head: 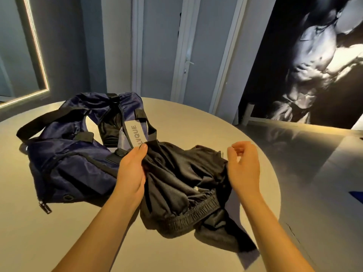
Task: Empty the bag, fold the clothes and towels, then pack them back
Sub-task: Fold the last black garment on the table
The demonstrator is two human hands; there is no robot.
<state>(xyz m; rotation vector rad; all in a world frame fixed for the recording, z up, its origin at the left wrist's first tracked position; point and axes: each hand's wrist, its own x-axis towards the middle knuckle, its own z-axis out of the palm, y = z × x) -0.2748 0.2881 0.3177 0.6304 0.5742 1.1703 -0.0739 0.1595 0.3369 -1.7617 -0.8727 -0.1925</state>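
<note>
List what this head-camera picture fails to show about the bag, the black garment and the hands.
1. Navy bag: head view; its slumped fabric hides most of the inside, so any leftover items cannot be seen.
2. Black garment: bunched folds hide its full shape.
3. Left hand: grips the garment; cloth covers its fingers.
4. Right hand: blurred; whether it pinches the garment is unclear.
5. Blue thing: cut off by the right edge.

Bare forearms enter from 7 and 5 o'clock. The left hand grips the black shorts, thumb pointing to 1 o'clock. The right hand has curled, blurred fingers; any hold is unclear.
</note>
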